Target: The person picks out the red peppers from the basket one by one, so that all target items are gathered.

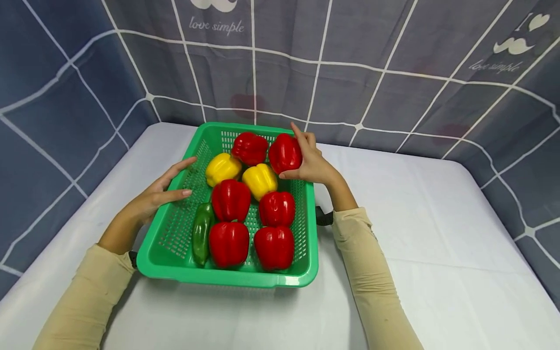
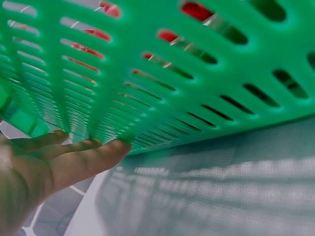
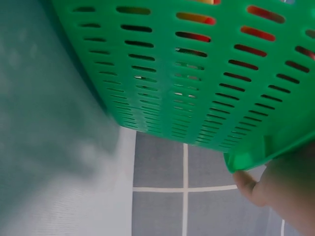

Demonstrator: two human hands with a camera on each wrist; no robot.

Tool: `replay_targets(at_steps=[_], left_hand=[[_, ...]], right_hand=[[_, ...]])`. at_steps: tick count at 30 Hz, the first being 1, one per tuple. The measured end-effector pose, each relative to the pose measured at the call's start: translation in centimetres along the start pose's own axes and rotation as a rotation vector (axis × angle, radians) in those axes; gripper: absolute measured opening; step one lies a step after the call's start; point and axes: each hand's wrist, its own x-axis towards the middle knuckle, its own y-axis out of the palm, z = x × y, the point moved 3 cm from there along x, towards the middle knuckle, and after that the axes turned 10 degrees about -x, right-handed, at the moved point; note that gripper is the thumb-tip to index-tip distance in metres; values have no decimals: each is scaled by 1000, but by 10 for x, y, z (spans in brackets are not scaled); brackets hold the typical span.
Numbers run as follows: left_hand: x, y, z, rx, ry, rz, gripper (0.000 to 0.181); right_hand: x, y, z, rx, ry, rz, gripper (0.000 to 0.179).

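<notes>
On white cloth, I list: one green rectangular plastic basket, slotted, glossy, long axis twelve-to-six; left hand at nine o'clock, right hand at two, fingers straight, ungrasping.

Bell peppers sit in a basket between left hand and right hand, a long pepper nearer the left.

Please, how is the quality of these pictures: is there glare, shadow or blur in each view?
Head view: mostly clear, small bright highlights on the red peppers, soft shadow along the near side of the green basket; left wrist view: basket slots look soft, striped light and shade on the white cloth; right wrist view: right hand blurred, cloth greenish and dim at upper left.
</notes>
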Motion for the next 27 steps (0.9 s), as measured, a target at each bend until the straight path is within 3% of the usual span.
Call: replay_targets(at_steps=[10, 20, 27], left_hand=[[0, 0, 0, -1, -11, 0, 70], [-3, 2, -1, -10, -19, 27, 67], [-3, 1, -1, 12, -14, 14, 68]], right_hand=[[-1, -6, 0, 122, -10, -92, 100], [-7, -24, 4, 166, -74, -164, 93], [-14, -39, 1, 178, -45, -191, 87]])
